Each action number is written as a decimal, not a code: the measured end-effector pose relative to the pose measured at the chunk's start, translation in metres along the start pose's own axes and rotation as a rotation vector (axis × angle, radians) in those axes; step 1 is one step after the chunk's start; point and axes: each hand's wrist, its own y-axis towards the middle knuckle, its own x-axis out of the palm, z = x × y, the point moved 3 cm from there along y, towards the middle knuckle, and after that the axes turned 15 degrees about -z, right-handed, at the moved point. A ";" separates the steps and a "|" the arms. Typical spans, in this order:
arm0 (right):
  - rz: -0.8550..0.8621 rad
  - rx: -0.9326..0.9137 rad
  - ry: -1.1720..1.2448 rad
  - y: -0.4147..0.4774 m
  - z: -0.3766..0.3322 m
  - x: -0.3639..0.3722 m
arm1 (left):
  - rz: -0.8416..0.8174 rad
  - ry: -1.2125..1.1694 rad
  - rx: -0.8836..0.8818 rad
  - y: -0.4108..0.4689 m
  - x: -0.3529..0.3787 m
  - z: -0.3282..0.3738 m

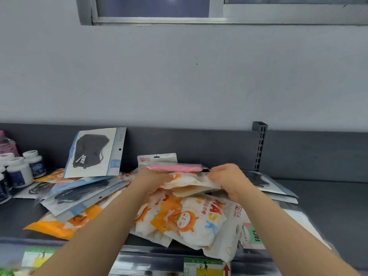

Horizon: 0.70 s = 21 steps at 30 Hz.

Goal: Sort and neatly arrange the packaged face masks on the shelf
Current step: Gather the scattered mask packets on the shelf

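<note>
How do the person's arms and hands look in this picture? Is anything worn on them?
The left forearm and the right forearm are bare down to the picture's edge; no sleeve shows. The left hand and the right hand wear no gloves. No watch, bracelet or ring is visible, though the fingers are slightly blurred.

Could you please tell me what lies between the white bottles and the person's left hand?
Head view: a clear blue-edged black-mask pack leaning on the dark back panel, similar packs lying flat.
</note>
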 end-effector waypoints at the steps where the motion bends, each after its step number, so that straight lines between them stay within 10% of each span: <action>1: 0.015 -0.016 -0.005 -0.007 -0.001 -0.003 | 0.008 0.011 0.013 -0.002 -0.002 0.000; 11: -0.026 0.019 -0.372 -0.076 0.032 -0.001 | -0.078 0.253 -0.067 -0.056 0.016 -0.027; 21: 0.123 -0.038 0.044 -0.091 0.048 0.022 | -0.242 -0.160 -0.072 -0.072 0.031 -0.032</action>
